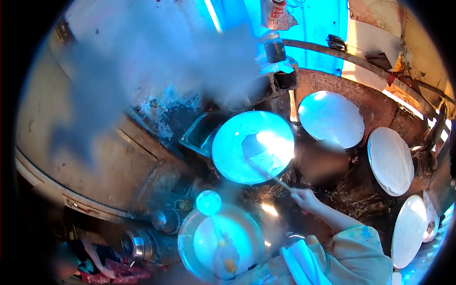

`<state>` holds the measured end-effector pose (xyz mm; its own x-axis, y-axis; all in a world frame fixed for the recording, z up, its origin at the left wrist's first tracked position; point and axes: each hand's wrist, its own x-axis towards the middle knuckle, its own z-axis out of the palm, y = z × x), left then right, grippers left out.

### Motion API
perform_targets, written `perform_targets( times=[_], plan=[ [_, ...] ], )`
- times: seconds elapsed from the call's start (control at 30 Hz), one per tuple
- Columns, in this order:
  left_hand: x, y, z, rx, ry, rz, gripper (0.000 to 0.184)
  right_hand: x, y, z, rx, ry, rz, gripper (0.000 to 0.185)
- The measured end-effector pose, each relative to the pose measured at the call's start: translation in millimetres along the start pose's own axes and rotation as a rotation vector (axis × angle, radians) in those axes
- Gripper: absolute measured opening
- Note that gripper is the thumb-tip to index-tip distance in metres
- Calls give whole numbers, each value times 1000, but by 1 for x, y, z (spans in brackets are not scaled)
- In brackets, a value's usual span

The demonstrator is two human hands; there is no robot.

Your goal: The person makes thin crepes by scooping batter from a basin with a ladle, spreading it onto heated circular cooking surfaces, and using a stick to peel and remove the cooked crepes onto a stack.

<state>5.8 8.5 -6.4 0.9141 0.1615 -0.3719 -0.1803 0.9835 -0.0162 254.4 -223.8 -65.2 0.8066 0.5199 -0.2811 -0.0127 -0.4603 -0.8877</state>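
Note:
My right hand (306,199) is closed around the thin handle (283,184) of a long tool that reaches over a round white disc (228,154). The tool's far end meets a grey patch on the disc; whether that patch is a blade or bare surface I cannot tell. My left hand (224,256), seen dimly through haze, is closed on a ladle (209,203) whose round bowl is at the rim of a wide tub (184,242). Pale liquid (206,237) lies in the tub. Glare covers the disc's right side.
More round white discs (331,118), (391,161), (409,232) stand to the right. Metal canisters (137,244) are left of the tub. A lidded jar (274,47) stands at the back, near a curved rail (351,54). Smears blur the upper left.

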Motion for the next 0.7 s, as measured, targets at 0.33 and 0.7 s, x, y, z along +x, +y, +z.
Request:
perform_targets(
  times=[0.33,0.7],
  plan=[
    [14,-1,4,-15,-32,31,40,120,-15,-46,118,388,171,29],
    [20,-6,-2,48,-22,8,40,84,-55,85,832,316,180,44]
  ],
)
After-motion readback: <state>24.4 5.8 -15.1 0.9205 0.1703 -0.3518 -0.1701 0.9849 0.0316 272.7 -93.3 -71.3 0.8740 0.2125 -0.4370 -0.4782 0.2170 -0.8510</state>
